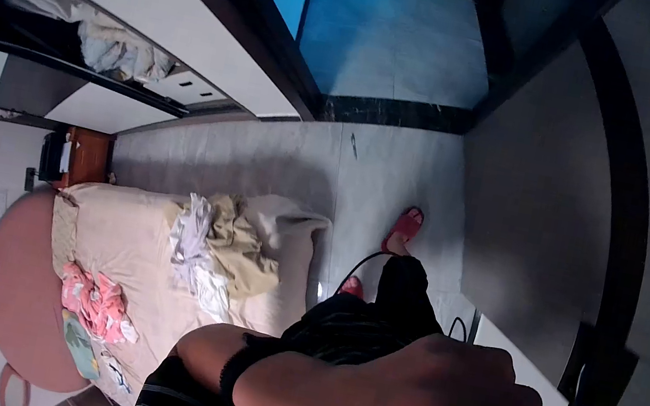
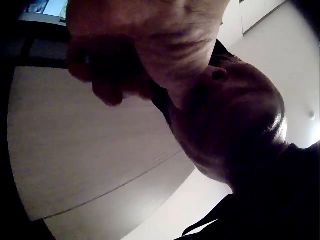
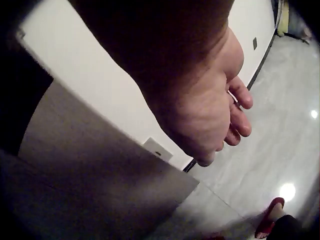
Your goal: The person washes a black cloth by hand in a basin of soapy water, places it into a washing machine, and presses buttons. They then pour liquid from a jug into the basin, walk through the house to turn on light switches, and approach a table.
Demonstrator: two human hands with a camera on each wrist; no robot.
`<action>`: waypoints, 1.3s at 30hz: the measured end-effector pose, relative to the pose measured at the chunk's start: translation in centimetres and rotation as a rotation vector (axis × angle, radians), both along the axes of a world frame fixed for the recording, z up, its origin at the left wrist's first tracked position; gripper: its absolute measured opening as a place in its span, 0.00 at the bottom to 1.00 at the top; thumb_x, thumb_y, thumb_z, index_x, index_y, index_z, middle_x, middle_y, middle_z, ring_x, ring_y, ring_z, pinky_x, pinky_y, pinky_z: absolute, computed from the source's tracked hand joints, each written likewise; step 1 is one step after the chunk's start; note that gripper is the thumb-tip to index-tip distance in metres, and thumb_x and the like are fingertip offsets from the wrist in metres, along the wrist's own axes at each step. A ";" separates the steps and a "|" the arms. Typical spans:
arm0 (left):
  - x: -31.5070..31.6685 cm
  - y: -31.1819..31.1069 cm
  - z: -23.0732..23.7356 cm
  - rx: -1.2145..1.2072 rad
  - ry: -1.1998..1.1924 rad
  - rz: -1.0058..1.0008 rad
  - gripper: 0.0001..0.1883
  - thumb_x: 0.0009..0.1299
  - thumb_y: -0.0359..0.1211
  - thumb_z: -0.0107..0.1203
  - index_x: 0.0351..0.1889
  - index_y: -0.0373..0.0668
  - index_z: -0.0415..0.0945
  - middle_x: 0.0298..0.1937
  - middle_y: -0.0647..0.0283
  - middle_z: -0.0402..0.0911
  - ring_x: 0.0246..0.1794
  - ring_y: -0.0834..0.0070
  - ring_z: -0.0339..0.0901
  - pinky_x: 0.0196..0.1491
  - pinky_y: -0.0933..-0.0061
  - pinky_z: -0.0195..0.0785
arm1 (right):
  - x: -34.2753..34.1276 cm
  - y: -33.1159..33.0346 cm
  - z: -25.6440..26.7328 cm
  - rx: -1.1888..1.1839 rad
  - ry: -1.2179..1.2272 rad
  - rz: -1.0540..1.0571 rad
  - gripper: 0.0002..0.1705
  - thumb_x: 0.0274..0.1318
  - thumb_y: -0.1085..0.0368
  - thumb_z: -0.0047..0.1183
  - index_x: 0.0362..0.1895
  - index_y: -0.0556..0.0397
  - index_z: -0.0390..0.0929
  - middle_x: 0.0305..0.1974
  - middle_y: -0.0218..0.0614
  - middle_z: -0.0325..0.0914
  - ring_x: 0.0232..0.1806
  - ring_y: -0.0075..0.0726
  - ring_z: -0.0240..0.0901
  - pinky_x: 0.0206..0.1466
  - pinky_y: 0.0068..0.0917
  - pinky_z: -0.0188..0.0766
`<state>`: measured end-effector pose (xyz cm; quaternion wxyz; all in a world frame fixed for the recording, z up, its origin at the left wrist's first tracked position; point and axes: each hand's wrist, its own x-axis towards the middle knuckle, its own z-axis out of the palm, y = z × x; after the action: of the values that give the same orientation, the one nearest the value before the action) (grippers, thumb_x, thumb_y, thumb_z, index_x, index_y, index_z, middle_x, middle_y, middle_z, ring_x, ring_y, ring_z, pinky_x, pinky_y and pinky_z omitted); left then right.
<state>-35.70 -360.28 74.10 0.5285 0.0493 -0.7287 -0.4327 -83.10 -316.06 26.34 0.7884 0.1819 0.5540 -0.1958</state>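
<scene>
My left hand (image 1: 429, 404) is raised large and close in the head view, its back up and its fingers curled in. A dark band (image 1: 232, 374) circles that wrist. In the left wrist view the same hand (image 2: 150, 35) hangs over the camera near the person's head, fingers bent and in shadow, with nothing seen in them. Low beside a white wall panel (image 3: 120, 95), my right hand (image 3: 205, 120) hangs with loosely bent fingers and holds nothing in the right wrist view. The head view does not show the right hand.
A bed (image 1: 137, 235) with rumpled clothes (image 1: 235, 244) lies at the left. Beyond it stands an open wardrobe compartment (image 1: 121, 50). The person's feet wear red slippers (image 1: 405, 226) on the tiled floor (image 1: 401, 164). A dark cord (image 1: 357, 268) loops by the leg, and a doorway sill (image 1: 393, 112) is ahead.
</scene>
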 end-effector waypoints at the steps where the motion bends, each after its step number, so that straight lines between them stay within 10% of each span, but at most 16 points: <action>1: -0.2 -2.3 -0.2 -0.009 -0.052 -0.012 0.23 0.50 0.52 0.64 0.21 0.43 0.69 0.22 0.65 0.69 0.20 0.70 0.68 0.23 0.73 0.60 | -2.9 0.3 -4.0 0.063 -0.332 -0.123 0.20 0.48 0.45 0.47 0.36 0.47 0.71 0.33 0.37 0.72 0.33 0.44 0.71 0.22 0.38 0.61; 2: -0.2 -4.9 -0.1 0.014 -0.114 -0.012 0.23 0.50 0.52 0.64 0.22 0.43 0.70 0.22 0.64 0.70 0.21 0.70 0.68 0.23 0.73 0.61 | -2.5 -3.1 -4.3 0.040 -0.442 -0.267 0.21 0.44 0.44 0.47 0.36 0.45 0.71 0.31 0.33 0.68 0.32 0.41 0.67 0.25 0.39 0.60; 7: 3.1 -14.8 -2.2 0.622 -0.405 0.263 0.17 0.48 0.39 0.70 0.29 0.42 0.75 0.25 0.68 0.73 0.23 0.80 0.68 0.26 0.80 0.59 | 8.6 -32.9 12.0 -0.204 0.695 0.530 0.25 0.48 0.43 0.49 0.39 0.52 0.71 0.25 0.34 0.70 0.20 0.32 0.65 0.19 0.27 0.61; 9: 5.8 -18.0 -4.6 0.708 -0.317 0.476 0.08 0.59 0.30 0.60 0.28 0.36 0.73 0.25 0.65 0.73 0.26 0.80 0.68 0.30 0.79 0.60 | 6.6 -39.1 9.9 -0.208 0.531 0.287 0.24 0.49 0.47 0.54 0.38 0.55 0.71 0.25 0.36 0.72 0.21 0.33 0.69 0.21 0.25 0.65; 20: 18.4 -35.7 -11.2 0.965 -0.126 1.138 0.05 0.68 0.34 0.47 0.34 0.43 0.69 0.24 0.73 0.66 0.25 0.85 0.60 0.32 0.84 0.55 | 11.9 -68.8 12.9 -0.583 0.766 0.880 0.21 0.56 0.51 0.49 0.40 0.60 0.72 0.30 0.37 0.76 0.30 0.32 0.74 0.35 0.29 0.72; 26: 22.5 -49.5 -14.2 0.990 0.023 0.957 0.03 0.63 0.25 0.46 0.30 0.44 0.69 0.28 0.71 0.69 0.27 0.83 0.64 0.32 0.83 0.57 | 14.7 -75.6 11.7 -0.528 0.751 0.429 0.16 0.53 0.55 0.55 0.34 0.56 0.72 0.24 0.37 0.75 0.24 0.30 0.72 0.27 0.29 0.73; 39: 24.1 -72.1 -16.7 1.139 0.120 0.912 0.04 0.62 0.31 0.46 0.28 0.42 0.67 0.25 0.68 0.66 0.24 0.80 0.64 0.31 0.79 0.60 | 16.8 -90.2 9.4 -0.267 0.514 0.190 0.18 0.56 0.51 0.49 0.37 0.53 0.70 0.28 0.33 0.74 0.26 0.28 0.70 0.25 0.26 0.65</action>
<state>-11.57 -432.41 57.40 0.5875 0.5912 -0.2674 -0.4835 -66.30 -406.23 35.71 0.6539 -0.0314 0.7195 -0.2317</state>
